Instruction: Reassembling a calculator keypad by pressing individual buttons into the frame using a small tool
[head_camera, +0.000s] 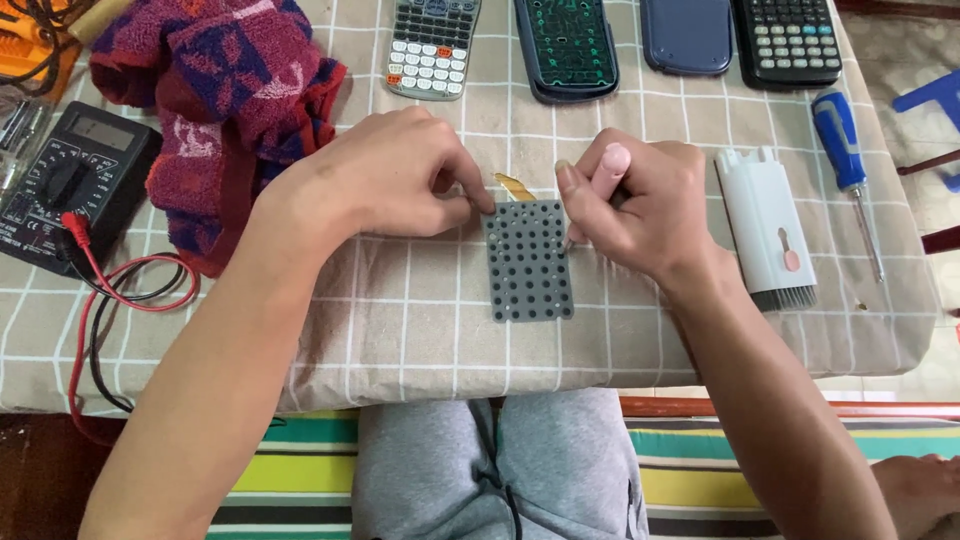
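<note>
Keypad mat (529, 262), grey rubber and dotted with holes, is lying flat near the front edge of the table (420, 330), between my two hands. Going from the left, a black multimeter (70, 185) with red and black leads is sitting beside a crumpled red and purple towel (225, 100). I am pinching the mat's top left corner with my left hand (385, 180), its grip closing on that corner. My right hand (640, 205) is gripping a slim pink tool (608, 165) whose tip is touching the mat's right edge. Farther right, a white cleaning brush (768, 228) and a blue-handled screwdriver (848, 165) are lying well apart from the mat.
</note>
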